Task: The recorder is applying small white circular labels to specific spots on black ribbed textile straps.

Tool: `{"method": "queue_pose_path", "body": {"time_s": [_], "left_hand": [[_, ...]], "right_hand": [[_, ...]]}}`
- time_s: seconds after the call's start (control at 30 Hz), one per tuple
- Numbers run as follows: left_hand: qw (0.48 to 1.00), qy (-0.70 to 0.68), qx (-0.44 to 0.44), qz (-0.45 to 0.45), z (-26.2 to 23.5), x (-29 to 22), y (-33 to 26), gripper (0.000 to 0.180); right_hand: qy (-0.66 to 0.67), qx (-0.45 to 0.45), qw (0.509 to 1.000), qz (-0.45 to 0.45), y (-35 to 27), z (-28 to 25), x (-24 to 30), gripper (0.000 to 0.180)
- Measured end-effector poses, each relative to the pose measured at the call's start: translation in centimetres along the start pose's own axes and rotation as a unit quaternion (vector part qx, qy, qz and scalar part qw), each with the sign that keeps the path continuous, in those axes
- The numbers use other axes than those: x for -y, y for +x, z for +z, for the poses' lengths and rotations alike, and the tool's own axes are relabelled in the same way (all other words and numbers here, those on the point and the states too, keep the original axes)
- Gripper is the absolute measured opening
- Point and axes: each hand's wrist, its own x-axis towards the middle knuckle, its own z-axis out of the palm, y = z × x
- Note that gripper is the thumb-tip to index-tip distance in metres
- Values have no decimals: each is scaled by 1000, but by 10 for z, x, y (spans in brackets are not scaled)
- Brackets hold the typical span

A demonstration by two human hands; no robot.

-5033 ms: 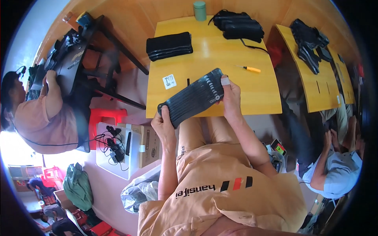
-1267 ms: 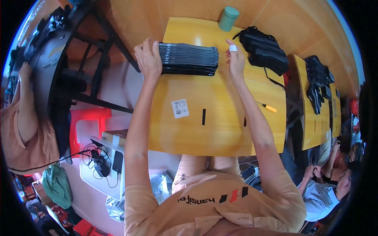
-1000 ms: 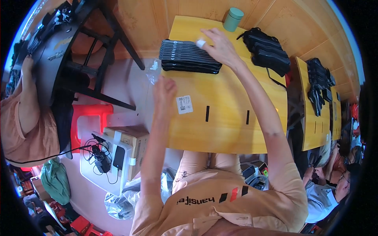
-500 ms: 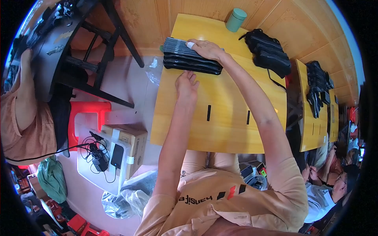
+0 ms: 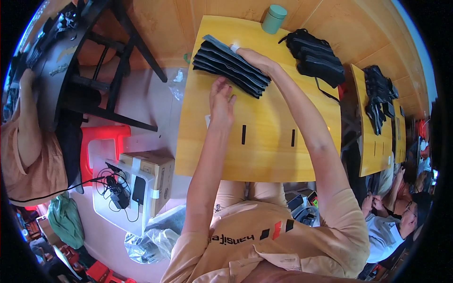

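Note:
On the far left part of the yellow table (image 5: 207,155) is a stack of dark folded fabric pieces (image 5: 229,66), several layers thick and slanting down to the right. My right hand (image 5: 255,60) grips the stack along its far side, a white wrap showing on one digit. The digits on the stack's hidden side cannot be seen. Just in front of the stack's near edge, my left hand (image 5: 221,100) is raised with loosely curved fingers spread apart. Nothing is in it, and its fingertips come close to the lowest layer.
A green canister (image 5: 274,19) stands by the wooden wall. More black bundles (image 5: 315,56) with a strap lie at the table's right. On the left are a black table, a red stool (image 5: 104,137) and a carton (image 5: 163,179) beside a plastic bin. Other people sit nearby.
The stack has turned so its right end slants toward me, and its layers fan more. My right hand has shifted with it. My left hand's fingers have straightened and spread somewhat.

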Motion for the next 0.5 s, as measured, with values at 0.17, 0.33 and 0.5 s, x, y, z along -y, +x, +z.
{"method": "queue_pose_path", "body": {"time_s": [0.17,0.33,0.5], "left_hand": [[991,32,83,96,20,-15,-39,30],[972,132,93,169,29,-29,-93,31],[957,183,99,201,32,-37,-142,37]], "right_hand": [[233,-7,971,55,-37,1,-12,52],[321,-36,946,29,-90,12,-6,52],[394,-8,919,19,-144,26,0,51]]}}
